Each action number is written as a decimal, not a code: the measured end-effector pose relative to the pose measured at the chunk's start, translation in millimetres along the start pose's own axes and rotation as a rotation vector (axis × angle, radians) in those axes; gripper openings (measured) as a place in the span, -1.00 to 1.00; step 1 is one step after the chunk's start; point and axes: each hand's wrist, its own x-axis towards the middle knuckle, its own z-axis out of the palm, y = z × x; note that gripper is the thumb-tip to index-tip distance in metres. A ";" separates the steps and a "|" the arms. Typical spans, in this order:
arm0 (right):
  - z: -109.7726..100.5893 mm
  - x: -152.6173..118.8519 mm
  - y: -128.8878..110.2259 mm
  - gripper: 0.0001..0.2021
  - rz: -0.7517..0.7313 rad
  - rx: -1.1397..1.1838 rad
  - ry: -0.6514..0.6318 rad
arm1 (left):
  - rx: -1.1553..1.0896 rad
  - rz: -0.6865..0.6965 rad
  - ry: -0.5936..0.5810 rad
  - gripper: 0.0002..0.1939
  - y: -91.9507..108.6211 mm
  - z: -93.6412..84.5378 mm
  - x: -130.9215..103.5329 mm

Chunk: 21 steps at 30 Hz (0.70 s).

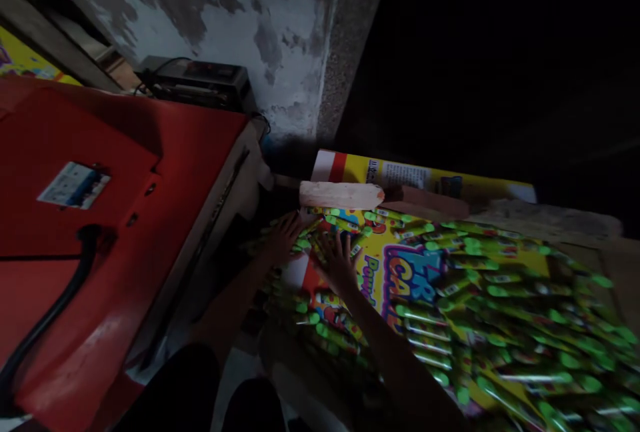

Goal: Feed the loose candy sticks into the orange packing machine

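Many green-capped tubes (530,312) lie scattered over a printed cardboard sheet (373,279) with yellow, red and purple areas. My left hand (286,235) reaches to the sheet's left end, its fingers spread over a few tubes. Just right of it, my right hand (336,260) rests with fingers apart on tubes near the top left of the sheet. Dim light and some blur hide exactly which tubes the fingers touch.
A red machine (185,145) with a black hose (75,299) stands at the left. Behind it a dark metal device (200,82) sits by a peeling wall (240,12). A pale wooden piece (340,195) and another printed carton (440,175) border the sheet's far edge.
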 end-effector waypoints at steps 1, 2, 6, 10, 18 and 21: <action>2.7 6.1 -11.4 -0.25 -0.007 0.005 -0.008 | 0.000 -0.055 0.013 -0.13 -5.2 -0.1 -6.5; 4.9 11.4 -23.3 -0.25 -0.010 0.012 -0.018 | -0.002 -0.115 0.029 -0.17 -8.2 0.2 -12.9; 6.7 17.6 -63.9 -0.27 -0.024 0.070 -0.057 | -0.019 -0.355 0.118 -0.29 1.1 7.6 -38.1; -0.4 6.8 -63.6 -0.30 -0.052 0.136 -0.019 | -0.027 -0.551 0.218 -0.31 32.6 25.0 -62.8; 5.9 7.0 -44.9 -0.40 -0.026 0.195 -0.076 | -0.354 -0.509 0.071 -0.19 71.6 44.5 -117.5; 4.9 -3.1 -57.2 -0.40 -0.118 0.271 -0.115 | -0.439 -0.569 0.090 -0.30 76.4 21.8 -137.7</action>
